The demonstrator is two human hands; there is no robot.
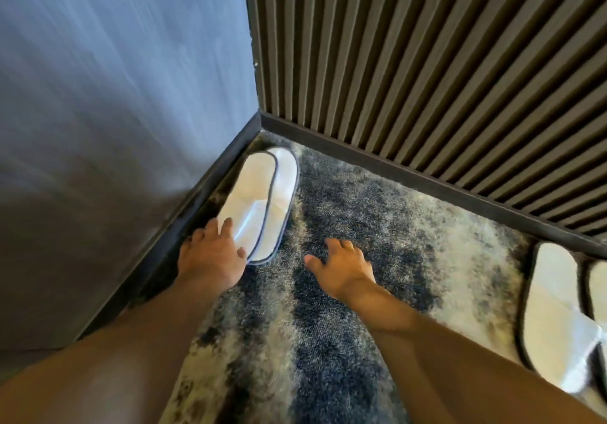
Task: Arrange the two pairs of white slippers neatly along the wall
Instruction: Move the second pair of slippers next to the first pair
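**Head cam: stacked slippers in the corner, hands just about on them**

Left hand (210, 253) had its fingers spread, tips resting on the near end of the stacked slipper pair (262, 200) lying beside the blue wall (115, 95). Right hand (341, 266) was open over the carpet (361, 210), touching nothing. Second pair (555, 312) sat well off past the right fingers, against the slatted wall (427, 62). Looked like light, floppy slippers, so I'd grip by the sole edges.

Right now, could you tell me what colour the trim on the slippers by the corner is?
Dark grey piping edges the white slippers, shown in the head view.
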